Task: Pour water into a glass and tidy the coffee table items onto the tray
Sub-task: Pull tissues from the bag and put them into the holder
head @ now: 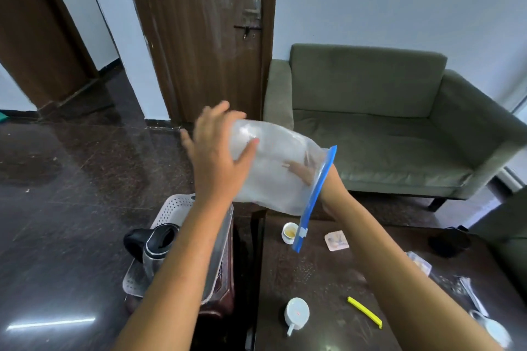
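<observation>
One head-worn wide-angle view looks forward and down, close over the coffee table [322,271], toward the sofa [370,134] beyond.

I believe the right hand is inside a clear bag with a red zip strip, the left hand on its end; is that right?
Nearly: the head view shows the zip strip blue, not red; the right hand is inside the clear bag, the left hand on its end.

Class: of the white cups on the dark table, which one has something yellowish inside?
The far cup, right beside the bag's blue zip strip. The near handled cup shows only white.
</observation>
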`<state>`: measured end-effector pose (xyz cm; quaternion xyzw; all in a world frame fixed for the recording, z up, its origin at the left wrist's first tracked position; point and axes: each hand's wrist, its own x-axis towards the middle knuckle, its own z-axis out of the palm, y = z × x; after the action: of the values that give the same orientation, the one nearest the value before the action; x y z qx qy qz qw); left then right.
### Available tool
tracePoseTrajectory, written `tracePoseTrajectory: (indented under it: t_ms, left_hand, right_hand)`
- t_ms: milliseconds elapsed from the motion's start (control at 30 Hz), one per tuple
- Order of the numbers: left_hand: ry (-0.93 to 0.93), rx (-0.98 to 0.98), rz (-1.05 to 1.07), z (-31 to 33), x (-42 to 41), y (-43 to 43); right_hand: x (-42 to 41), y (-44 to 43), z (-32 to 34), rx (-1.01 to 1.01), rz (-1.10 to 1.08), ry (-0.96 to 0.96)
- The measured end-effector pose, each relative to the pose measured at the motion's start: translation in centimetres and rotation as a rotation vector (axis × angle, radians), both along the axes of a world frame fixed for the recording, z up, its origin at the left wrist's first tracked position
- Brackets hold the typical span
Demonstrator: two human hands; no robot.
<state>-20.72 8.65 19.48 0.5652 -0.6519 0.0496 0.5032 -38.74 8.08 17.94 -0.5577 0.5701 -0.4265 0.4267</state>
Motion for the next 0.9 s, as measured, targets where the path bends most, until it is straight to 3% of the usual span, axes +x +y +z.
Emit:
tracePoseTrajectory:
  t_ms: [67,167,267,533,700,900]
  left_hand:
    - [0.280,0.195,-0.039,-0.1,1.6,-0.2]
    - [0.824,0.541,-0.382,-1.3,3.5,0.4]
    - [0.846,0.633,-0.434,-2.7,4.0,0.5]
    - [1.038,0.626,-0.401,-3.1,4.0,0.9]
    - [1.239,0.592,-0.323,-3.0,5.8,1.1]
    - [1.318,0.631,-0.347,-3.8,6.3,2.0]
  right_hand:
    - [-0.7,0.8,0.5,-0.012,-0.016,-0.170]
    - [-1.5,1.6,1.0,0.030,0.009,-0.337]
    - [-1.6,2.1,1.2,0.057,0.040,-0.303]
    - [0.0,2.1,0.9,0.259,-0.033,-0.445]
    - [-0.4,2.6,-0.3,0.185,0.010,-0.476]
    - [-0.4,2.8,-0.8,0.238,0.090,-0.524]
